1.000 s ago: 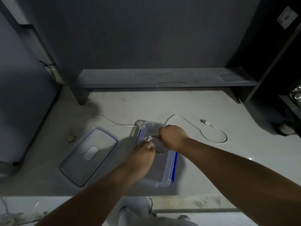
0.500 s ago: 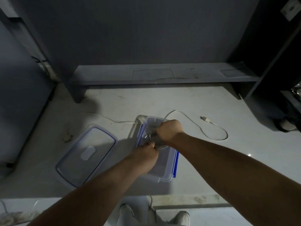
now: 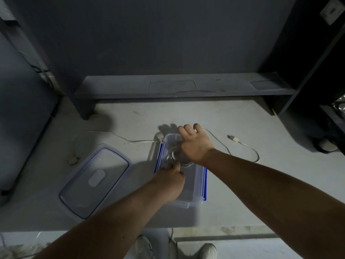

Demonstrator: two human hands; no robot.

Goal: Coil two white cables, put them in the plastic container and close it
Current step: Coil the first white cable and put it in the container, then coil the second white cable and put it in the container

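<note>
A clear plastic container (image 3: 198,186) with blue clips stands open at the table's middle. Inside its far half lies a coiled white cable (image 3: 174,157). My left hand (image 3: 168,181) reaches into the container, and its fingertips pinch the near side of the coil. Over the container's far rim my right hand (image 3: 194,144) is spread with the fingers apart, next to where a second white cable (image 3: 250,149) begins. That cable loops loose on the table to the right and ends in a USB plug (image 3: 233,138). The clear lid (image 3: 93,182) lies flat to the left.
A thin white strand (image 3: 121,137) runs along the table from the left to the container's far corner. A low grey shelf (image 3: 177,90) spans the back against the wall. Dark furniture stands at the right. My shoes (image 3: 207,249) show below the table's front edge.
My right hand has lifted off the coil, moved to the container's far rim and spread its fingers. The left hand stays on the coil.
</note>
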